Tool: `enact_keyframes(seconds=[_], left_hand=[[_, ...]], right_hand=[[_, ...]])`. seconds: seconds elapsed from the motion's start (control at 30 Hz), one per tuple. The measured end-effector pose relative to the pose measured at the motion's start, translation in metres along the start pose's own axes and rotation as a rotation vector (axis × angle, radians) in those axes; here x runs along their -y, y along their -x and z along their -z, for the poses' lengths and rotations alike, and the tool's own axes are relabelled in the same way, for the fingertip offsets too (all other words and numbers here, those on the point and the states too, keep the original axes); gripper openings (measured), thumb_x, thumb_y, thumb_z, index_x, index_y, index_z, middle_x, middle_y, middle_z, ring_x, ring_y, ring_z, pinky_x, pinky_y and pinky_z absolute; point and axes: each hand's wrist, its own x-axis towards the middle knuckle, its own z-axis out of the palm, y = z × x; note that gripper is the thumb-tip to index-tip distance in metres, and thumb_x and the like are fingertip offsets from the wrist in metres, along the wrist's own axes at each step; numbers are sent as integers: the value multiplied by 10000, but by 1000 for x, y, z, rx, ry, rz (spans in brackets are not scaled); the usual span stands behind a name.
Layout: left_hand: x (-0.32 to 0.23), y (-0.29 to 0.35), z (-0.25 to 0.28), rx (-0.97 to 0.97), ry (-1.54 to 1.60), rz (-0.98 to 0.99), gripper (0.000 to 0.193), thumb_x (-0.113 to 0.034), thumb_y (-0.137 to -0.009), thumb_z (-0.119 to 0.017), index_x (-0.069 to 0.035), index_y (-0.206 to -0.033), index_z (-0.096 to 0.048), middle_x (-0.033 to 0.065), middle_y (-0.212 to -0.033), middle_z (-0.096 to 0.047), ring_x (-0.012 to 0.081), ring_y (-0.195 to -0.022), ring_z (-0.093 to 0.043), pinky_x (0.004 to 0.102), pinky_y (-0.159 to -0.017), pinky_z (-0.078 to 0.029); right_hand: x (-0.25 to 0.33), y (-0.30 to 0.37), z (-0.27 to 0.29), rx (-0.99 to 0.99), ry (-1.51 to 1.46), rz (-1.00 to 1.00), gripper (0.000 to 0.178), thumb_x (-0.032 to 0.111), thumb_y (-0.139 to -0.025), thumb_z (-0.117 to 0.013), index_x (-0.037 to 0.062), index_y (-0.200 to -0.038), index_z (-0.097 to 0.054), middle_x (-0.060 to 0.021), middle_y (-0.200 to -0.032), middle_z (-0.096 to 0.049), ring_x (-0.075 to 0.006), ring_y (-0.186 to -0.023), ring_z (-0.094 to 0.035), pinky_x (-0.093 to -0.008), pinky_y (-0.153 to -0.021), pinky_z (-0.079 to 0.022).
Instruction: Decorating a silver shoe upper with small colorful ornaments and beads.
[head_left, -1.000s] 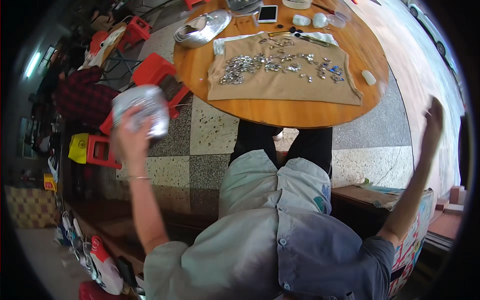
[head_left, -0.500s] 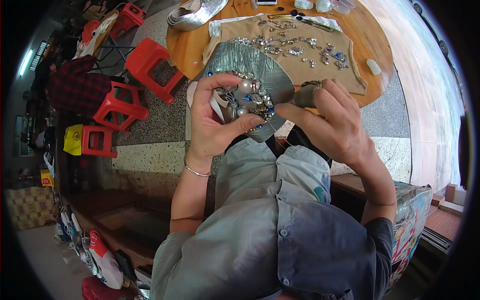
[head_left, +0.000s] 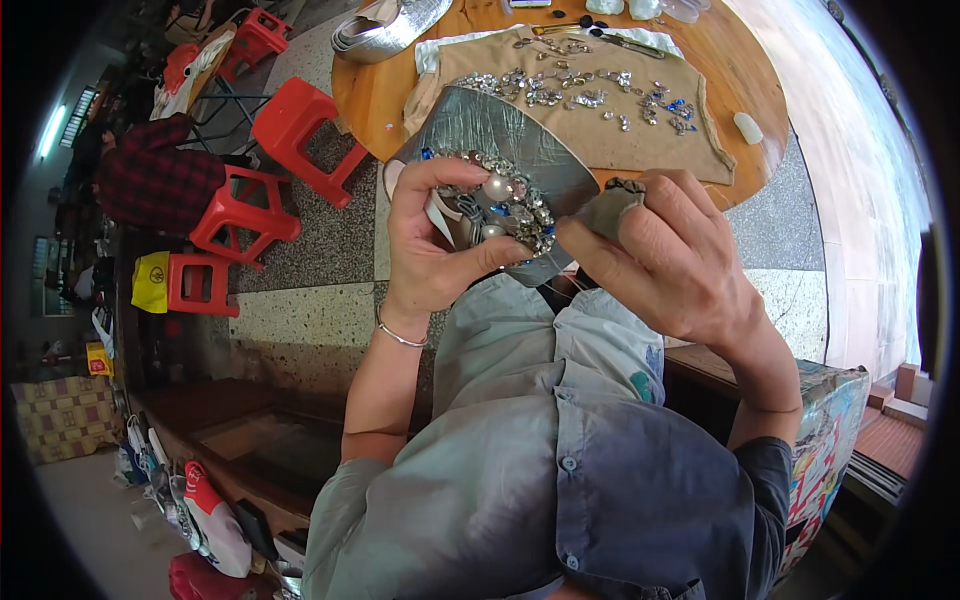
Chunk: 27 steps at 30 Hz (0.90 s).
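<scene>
My left hand (head_left: 440,235) is closed around a curved silver sheet piece (head_left: 500,125), thumb below and index finger above its jewelled ornament. That ornament (head_left: 517,212) is a dense cluster of clear and blue rhinestones with large pearls. A whitish strip shows inside the left hand's grip. To the right, my right hand (head_left: 668,255) has its fingers curled and its thumb tip close to the ornament's edge. A grey-brown cloth piece (head_left: 605,210) sits at these fingers; whether it is held or worn on a finger I cannot tell. Thin thread (head_left: 562,288) hangs below the ornament.
Beyond my hands stands a round wooden table (head_left: 770,90). On it lie a tan cloth (head_left: 590,145) with scattered rhinestones (head_left: 540,88), a silver roll (head_left: 385,32), tweezers (head_left: 628,43) and a small white piece (head_left: 748,127). Red stools (head_left: 300,135) and a seated person (head_left: 160,175) are at left.
The silver piece and its ornament have tilted and shifted slightly right with my left hand. My right hand has moved a little lower and to the right, fingers still curled.
</scene>
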Motion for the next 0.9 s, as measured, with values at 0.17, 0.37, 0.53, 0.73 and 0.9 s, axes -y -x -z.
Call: enact_keyframes(seconds=[0.17,0.37,0.53,0.73,0.9], left_hand=[[1,-3,-7,7,15,-25,590,-29,-572,-801,-47,-1047,-451,45,-951,-541,124,-892,-521,252,-814,-404],[4,-5,-8,-2,-9,-33,582,-27,-576,-799,-47,-1044,-454,41,-947,-543,120,-892,-522,252,-810,-407],[5,-3,-7,6,2,-12,567,-24,-581,-795,-44,-1037,-459,42,-948,-545,119,-899,-522,253,-807,-414],[2,-4,-9,45,3,-14,555,-22,-589,-790,-40,-1038,-465,47,-963,-544,121,-920,-519,256,-819,-419],[7,-4,-10,55,-60,-18,554,-23,-595,-787,-37,-1049,-472,47,-989,-537,124,-932,-517,257,-831,-418]], right_hand=[[-5,7,-1,3,-52,-49,341,99,-509,-603,63,-848,-629,-27,-707,-403,-180,-633,-457,-287,-557,-395],[-11,10,-4,-17,-105,-94,310,98,-524,-596,51,-829,-622,-31,-711,-409,-181,-631,-467,-294,-588,-415],[-7,6,-1,5,-68,-61,290,92,-528,-596,43,-813,-626,-33,-719,-418,-181,-640,-475,-302,-620,-426],[-3,8,1,7,-11,26,318,102,-507,-599,33,-815,-638,-30,-734,-432,-174,-662,-490,-306,-647,-437],[-6,17,-1,40,75,93,354,117,-491,-598,21,-829,-641,-28,-742,-446,-168,-678,-504,-314,-676,-449]])
